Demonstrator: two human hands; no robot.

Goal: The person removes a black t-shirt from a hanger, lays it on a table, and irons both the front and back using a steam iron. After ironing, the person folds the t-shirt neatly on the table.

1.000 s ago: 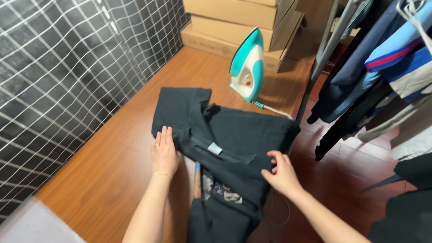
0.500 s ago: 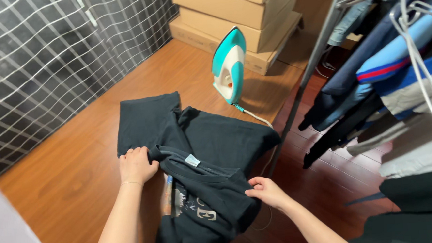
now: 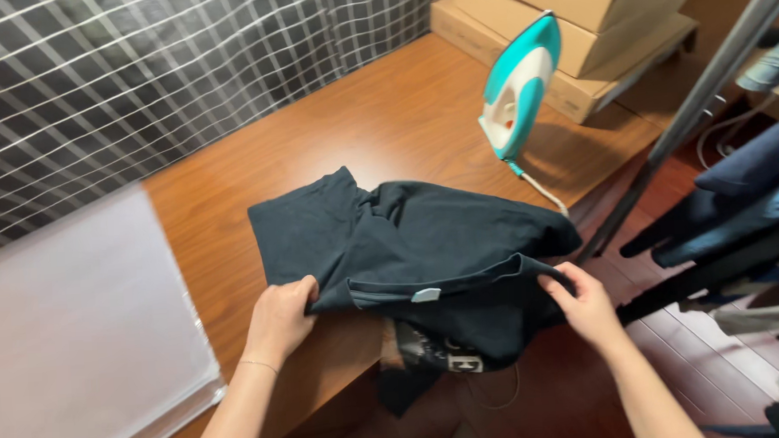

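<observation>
We see a black T-shirt lying crumpled on a wooden table, its near part hanging over the table's near right edge. The left hand is closed on the shirt's near left fold, fingers curled over the cloth. The right hand pinches the shirt's right side by the collar edge, fingers tucked into the fabric. A small pale label shows at the collar between the two hands. Far right of the shirt a teal and white iron stands upright on the table, with its cord trailing towards the shirt. A pale translucent sheet lies at the near left. Cardboard boxes are stacked at the far end, and dark clothes hang on a rack at right
</observation>
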